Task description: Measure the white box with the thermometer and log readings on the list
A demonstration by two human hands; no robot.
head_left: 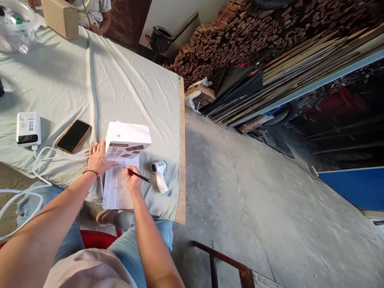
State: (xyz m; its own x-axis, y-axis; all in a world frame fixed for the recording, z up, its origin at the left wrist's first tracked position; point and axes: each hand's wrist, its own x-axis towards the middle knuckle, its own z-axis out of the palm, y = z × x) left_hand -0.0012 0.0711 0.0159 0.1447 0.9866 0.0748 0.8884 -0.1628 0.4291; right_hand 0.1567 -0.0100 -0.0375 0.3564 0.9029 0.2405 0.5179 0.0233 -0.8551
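Got my right hand (133,183) pinching a black pen (141,176) over the page (111,190); left hand (98,161), fingers spread, against the box (129,135)'s left side.

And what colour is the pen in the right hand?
The pen is black, seen in the head view, held in the right hand.

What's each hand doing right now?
Left hand: open, laid beside the white box, thumb over the written page.
Right hand: closed, holding a black pen over the page.
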